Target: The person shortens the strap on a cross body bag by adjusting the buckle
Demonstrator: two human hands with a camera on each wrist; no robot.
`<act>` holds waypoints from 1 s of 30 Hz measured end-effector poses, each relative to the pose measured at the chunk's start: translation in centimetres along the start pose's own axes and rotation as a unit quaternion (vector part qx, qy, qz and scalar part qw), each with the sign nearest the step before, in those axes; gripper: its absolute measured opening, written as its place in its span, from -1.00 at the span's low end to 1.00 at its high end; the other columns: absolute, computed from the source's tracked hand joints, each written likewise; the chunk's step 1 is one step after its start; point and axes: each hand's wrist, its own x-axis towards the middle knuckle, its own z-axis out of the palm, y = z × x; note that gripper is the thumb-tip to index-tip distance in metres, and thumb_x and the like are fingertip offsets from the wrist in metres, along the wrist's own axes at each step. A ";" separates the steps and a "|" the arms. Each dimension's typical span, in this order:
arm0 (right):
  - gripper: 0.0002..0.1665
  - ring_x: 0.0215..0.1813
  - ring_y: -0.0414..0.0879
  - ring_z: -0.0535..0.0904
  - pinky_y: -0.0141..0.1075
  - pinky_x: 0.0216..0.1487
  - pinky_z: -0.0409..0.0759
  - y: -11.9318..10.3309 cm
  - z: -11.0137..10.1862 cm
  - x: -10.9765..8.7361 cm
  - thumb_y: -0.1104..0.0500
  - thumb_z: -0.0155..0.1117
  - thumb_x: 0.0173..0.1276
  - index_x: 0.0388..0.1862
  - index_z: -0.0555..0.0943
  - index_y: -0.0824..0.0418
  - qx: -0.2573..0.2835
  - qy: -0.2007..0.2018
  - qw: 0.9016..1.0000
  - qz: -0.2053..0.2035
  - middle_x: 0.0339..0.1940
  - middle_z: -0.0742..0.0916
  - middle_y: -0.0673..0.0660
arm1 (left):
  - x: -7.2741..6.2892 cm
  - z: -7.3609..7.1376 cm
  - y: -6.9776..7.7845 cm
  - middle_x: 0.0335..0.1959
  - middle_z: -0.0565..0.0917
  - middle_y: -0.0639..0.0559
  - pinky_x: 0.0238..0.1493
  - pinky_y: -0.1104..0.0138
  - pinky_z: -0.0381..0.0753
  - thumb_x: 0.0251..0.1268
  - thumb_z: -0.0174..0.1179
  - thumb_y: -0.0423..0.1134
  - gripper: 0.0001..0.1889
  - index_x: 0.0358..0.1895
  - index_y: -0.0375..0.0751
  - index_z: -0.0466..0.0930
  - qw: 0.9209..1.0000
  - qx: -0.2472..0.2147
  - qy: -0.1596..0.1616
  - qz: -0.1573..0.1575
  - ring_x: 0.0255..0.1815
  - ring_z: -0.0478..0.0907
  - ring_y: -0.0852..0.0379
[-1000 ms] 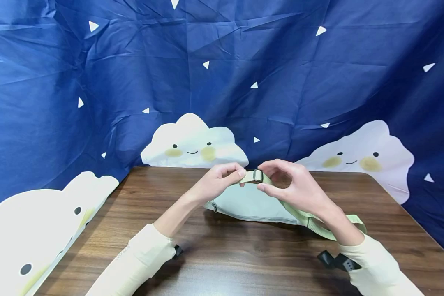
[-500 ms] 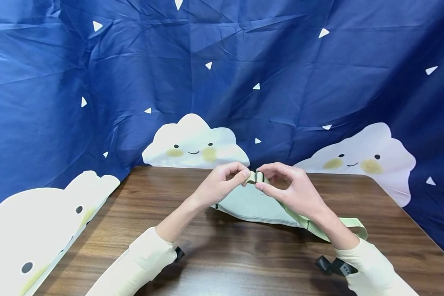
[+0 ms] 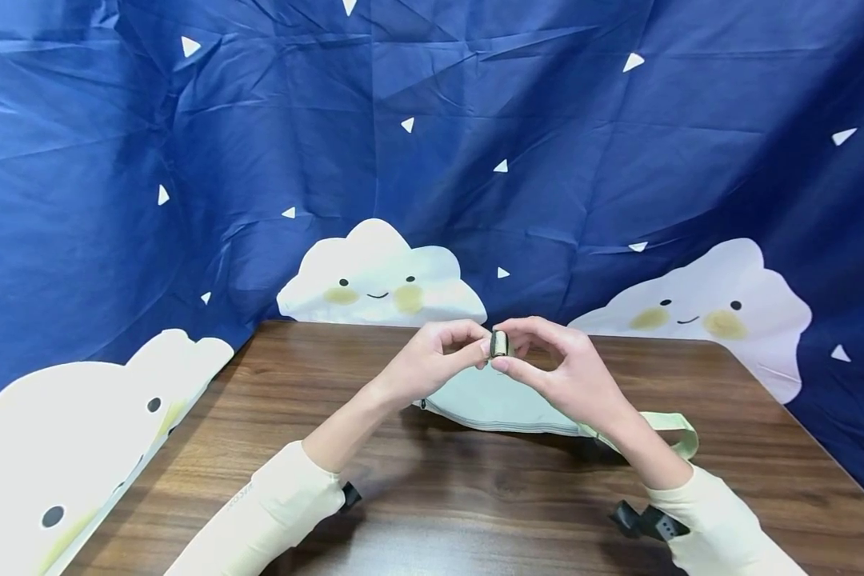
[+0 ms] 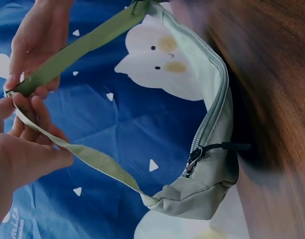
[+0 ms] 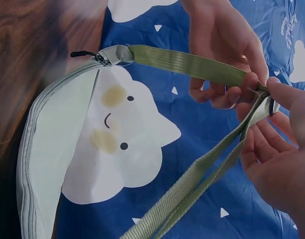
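Observation:
A pale green sling bag rests on the table below my hands. Its light green webbing strap rises from both ends of the bag, as the left wrist view shows. My left hand pinches the strap close beside a dark slider buckle. Thumb and fingers of my right hand hold that buckle at its top and bottom edges. Between the fingertips the strap is mostly hidden. In the right wrist view two layers of strap hang down from the right hand. A dark zipper pull sits at one bag end.
The brown wooden table stretches out in front and to both sides. Behind it hangs a blue cloth printed with white clouds and triangles. A strap loop lies beyond my right wrist. Dark wrist cameras sit under the sleeves.
The strap stretch between my left fingers and the buckle has shortened, and my hands have come together. The buckle has turned more edge-on. The loop by the right wrist has shifted left.

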 end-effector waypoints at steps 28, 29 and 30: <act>-0.60 -0.31 -0.05 0.57 -0.22 -0.25 0.55 -0.8 -0.3 0.2 0.51 0.56 0.07 -0.11 0.69 0.28 -0.035 -0.007 0.996 -0.083 -0.31 0.69 0.04 | -0.3 -0.6 -0.2 -0.35 0.59 -0.14 0.05 0.09 0.43 0.54 0.18 -0.15 -0.82 -0.11 -0.20 0.64 0.997 -0.051 -0.052 -0.032 -0.15 0.50 -0.06; -0.59 -0.31 -0.06 0.57 -0.21 -0.25 0.56 -0.8 -0.3 0.2 0.51 0.56 0.06 -0.11 0.69 0.29 -0.037 -0.003 0.996 -0.085 -0.32 0.69 0.04 | -0.2 -0.6 -0.2 -0.34 0.59 -0.13 0.06 0.09 0.44 0.54 0.18 -0.14 -0.81 -0.10 -0.19 0.65 0.997 -0.048 -0.055 -0.034 -0.14 0.51 -0.07; -0.59 -0.31 -0.07 0.58 -0.20 -0.25 0.57 -0.8 -0.4 0.2 0.52 0.56 0.04 -0.11 0.69 0.29 -0.039 0.001 0.995 -0.087 -0.32 0.69 0.04 | -0.1 -0.7 -0.3 -0.33 0.61 -0.14 0.08 0.07 0.44 0.55 0.17 -0.12 -0.80 -0.07 -0.17 0.65 0.997 -0.044 -0.058 -0.038 -0.12 0.52 -0.07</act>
